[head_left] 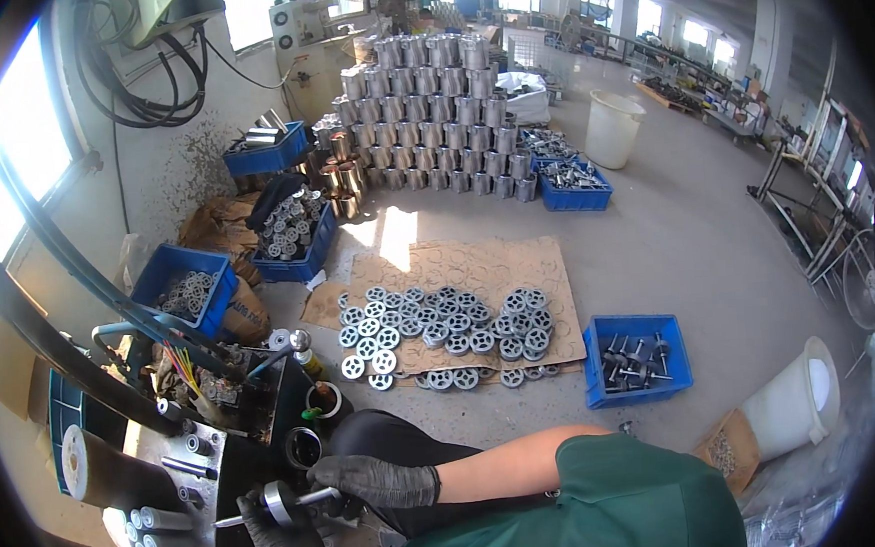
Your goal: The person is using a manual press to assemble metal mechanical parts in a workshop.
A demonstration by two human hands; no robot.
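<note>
- From the head view, I see my left gloved hand grasping a slim metal shaft, fingers curled around it by the pale round disc it carries; whether they press on the disc, I cannot tell.
- My right gloved hand has its fingers clenched on the shaft's right end.
- The shaft sits nearly level, just beside the bench, where a dark rod and grey cylinders lie.
- Ahead, spoked metal wheels cover part of a cardboard sheet, left of a blue crate.
</note>
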